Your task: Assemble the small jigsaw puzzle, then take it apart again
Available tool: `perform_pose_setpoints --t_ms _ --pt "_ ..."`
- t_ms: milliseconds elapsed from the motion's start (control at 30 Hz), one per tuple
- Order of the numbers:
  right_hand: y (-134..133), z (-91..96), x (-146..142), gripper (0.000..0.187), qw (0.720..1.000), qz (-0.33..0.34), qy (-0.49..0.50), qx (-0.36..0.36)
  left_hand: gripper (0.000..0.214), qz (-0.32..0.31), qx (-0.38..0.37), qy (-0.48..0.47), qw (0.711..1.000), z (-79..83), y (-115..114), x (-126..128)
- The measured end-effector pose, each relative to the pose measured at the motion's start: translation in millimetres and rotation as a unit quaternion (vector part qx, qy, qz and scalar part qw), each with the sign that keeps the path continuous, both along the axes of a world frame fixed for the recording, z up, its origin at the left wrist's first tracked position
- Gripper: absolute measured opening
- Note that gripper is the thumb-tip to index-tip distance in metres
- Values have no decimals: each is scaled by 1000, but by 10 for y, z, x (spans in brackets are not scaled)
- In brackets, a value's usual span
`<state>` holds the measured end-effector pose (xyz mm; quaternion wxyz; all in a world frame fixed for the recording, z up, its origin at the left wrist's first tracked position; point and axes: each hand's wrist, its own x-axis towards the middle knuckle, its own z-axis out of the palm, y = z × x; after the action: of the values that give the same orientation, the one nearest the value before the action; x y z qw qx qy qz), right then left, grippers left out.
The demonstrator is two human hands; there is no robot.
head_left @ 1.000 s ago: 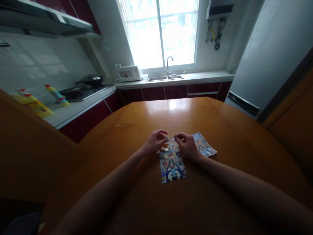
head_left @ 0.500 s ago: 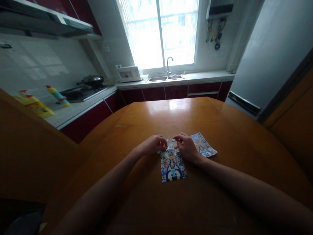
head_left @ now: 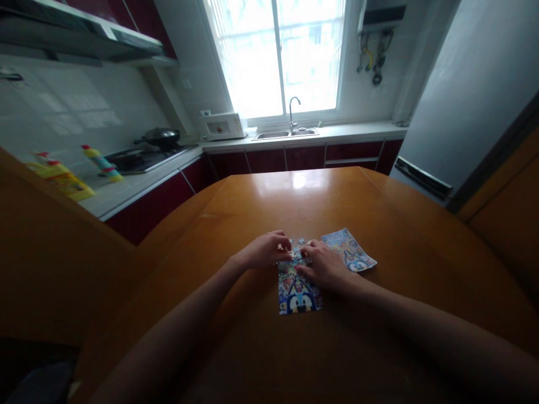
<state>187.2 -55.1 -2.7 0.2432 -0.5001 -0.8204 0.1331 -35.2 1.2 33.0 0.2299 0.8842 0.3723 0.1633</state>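
A partly assembled jigsaw puzzle (head_left: 300, 303) lies on the wooden table, showing a blue cartoon dog's face at its near end. My left hand (head_left: 267, 250) is at its upper left edge, with curled fingers closed on a small puzzle piece (head_left: 292, 255); the fingertips partly hide it. Across the puzzle's right side rests my right hand (head_left: 326, 265), open, its fingers apart and touching the upper part. Several loose jigsaw pieces (head_left: 301, 241) lie just beyond the fingers. To the right of my right hand is a printed picture sheet (head_left: 351, 252) with the same dog picture.
The brown table (head_left: 252, 202) has rounded ends. Beyond it are a counter with a sink (head_left: 273, 135), a microwave (head_left: 223, 127) and a stove with a wok (head_left: 160, 137). Yellow bottles (head_left: 69, 182) stand at the left; a fridge (head_left: 446, 101) is at the right.
My right hand has come down and toward me, its thumb now over the puzzle's middle and its fingers more spread. My left hand has barely moved.
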Motion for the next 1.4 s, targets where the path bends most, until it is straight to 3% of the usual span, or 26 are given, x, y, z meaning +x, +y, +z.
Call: perform_pose_setpoints --t_ms 133,400,567,667,900,1167,1400 --pt "-23 -3 -18 22 999 -8 16 -38 24 -19 -39 35 998 3 -85 55" --pt "-40 35 -61 9 998 -1 44 -45 25 34 -111 52 992 -78 -89 85" --pt "-42 83 -90 2 1000 10 16 -24 14 11 -84 68 994 -48 -97 94" --pt "2 35 -100 14 1000 15 9 5 5 14 -84 69 994 -7 -90 77" --pt "98 -34 -56 13 995 -3 91 33 21 22 -103 38 994 45 -66 75" --pt "119 -81 -72 18 977 72 195 45 31 80 -79 2 994 5 -5 104" --pt "141 -71 -58 18 976 23 210 46 24 118 -91 -51 988 -112 41 80"
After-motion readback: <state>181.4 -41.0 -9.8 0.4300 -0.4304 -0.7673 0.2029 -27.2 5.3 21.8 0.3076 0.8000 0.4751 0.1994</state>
